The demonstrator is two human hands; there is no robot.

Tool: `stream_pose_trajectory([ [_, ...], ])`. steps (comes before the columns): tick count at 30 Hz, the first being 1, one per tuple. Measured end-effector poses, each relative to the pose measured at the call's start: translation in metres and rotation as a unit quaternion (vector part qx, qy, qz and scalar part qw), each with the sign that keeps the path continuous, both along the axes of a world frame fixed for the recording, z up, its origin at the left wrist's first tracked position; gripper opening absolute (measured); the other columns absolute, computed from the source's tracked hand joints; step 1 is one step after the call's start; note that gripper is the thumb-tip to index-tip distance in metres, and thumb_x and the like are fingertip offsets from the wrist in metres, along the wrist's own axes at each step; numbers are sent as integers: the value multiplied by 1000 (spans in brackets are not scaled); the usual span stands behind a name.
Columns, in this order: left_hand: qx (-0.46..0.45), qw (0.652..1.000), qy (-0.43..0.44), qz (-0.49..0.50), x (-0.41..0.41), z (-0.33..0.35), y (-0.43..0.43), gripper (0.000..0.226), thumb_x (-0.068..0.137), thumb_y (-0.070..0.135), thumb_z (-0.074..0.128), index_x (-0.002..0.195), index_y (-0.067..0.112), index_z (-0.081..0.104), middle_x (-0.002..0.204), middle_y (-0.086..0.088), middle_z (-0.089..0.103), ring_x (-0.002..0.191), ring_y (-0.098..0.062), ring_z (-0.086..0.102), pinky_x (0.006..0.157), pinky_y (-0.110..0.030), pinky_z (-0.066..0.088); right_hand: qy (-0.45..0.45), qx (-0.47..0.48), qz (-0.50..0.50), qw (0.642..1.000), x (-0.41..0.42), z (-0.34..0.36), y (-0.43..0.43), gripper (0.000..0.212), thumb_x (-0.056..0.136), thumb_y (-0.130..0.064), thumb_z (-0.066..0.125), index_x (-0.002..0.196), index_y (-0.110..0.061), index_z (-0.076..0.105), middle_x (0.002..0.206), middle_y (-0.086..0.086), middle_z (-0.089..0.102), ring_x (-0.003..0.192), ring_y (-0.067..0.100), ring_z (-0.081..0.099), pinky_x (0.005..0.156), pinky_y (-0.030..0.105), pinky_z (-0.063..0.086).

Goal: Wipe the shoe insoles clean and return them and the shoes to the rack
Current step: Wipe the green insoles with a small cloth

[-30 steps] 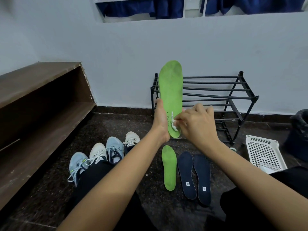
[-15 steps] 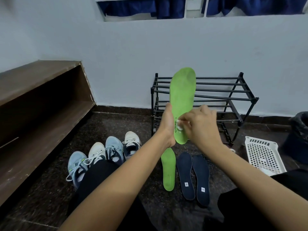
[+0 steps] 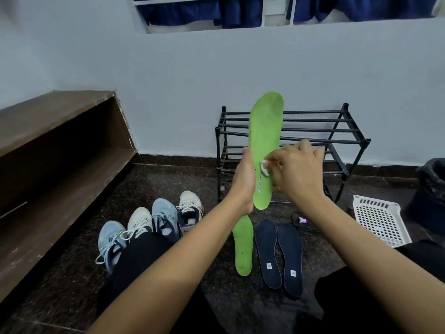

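**Green insole held upright for wiping beside the shoe rack**

A green insole [image 3: 265, 141] is held up in front of the black rack [image 3: 313, 120], which stands against the far wall. Its long axis is close to upright. The toe end points up and leans slightly right, and the heel end points down toward the floor [image 3: 192, 179]. The printed face is turned toward the wearer.

The insole is gripped by the left hand [image 3: 243, 182] along its left edge, low on the heel half, with the fingers curled behind it. A small white wad [image 3: 265, 167] is pinched in the right hand [image 3: 296, 169] and pressed to the face of the insole just above the printing.

The insole is judged to be light, thin and bendable. A hold near the stiffer heel, as here, should keep it from folding under pressure. The unsupported toe end would probably flex if rubbed hard.

A second green insole [image 3: 243, 247] and two dark insoles [image 3: 267, 251] are laid flat on the near floor, toes pointing away. Four shoes [image 3: 163, 218] are lined up to their left. A white basket [image 3: 380, 220] is seen at right.
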State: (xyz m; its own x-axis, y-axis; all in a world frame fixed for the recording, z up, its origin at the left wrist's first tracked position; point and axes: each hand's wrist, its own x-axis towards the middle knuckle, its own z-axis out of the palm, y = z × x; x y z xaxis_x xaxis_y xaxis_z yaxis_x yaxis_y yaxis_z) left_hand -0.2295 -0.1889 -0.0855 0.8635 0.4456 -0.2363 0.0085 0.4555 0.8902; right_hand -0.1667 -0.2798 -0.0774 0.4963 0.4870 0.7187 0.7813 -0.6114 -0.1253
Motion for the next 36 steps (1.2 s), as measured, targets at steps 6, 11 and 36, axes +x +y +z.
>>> stream_pose_trajectory([
  [6, -7, 999, 13, -28, 3, -1, -2, 69, 99, 60, 18, 116, 13, 65, 90, -10, 72, 74, -23, 68, 66, -32, 54, 79, 30, 2, 996, 7, 4, -1, 8, 82, -25, 69, 83, -19, 74, 84, 1, 69, 88, 29, 47, 70, 33, 15],
  [11, -18, 1000, -9, 19, 3, 6, 15, 66, 100, 57, 22, 83, 10, 65, 65, -7, 67, 55, -18, 63, 52, -24, 49, 44, 0, 83, 996, -26, -12, 9, 5, 70, -17, 78, 73, -18, 74, 68, 2, 67, 73, 29, 51, 66, 36, 27],
  [36, 10, 1000, -5, -19, 4, 7, 0, 69, 100, 59, 17, 124, 12, 62, 107, -16, 70, 85, -25, 68, 76, -39, 55, 111, 93, 10, 989, 9, 10, 2, 11, 84, -30, 67, 86, -21, 73, 84, -3, 71, 90, 24, 46, 70, 31, 15],
])
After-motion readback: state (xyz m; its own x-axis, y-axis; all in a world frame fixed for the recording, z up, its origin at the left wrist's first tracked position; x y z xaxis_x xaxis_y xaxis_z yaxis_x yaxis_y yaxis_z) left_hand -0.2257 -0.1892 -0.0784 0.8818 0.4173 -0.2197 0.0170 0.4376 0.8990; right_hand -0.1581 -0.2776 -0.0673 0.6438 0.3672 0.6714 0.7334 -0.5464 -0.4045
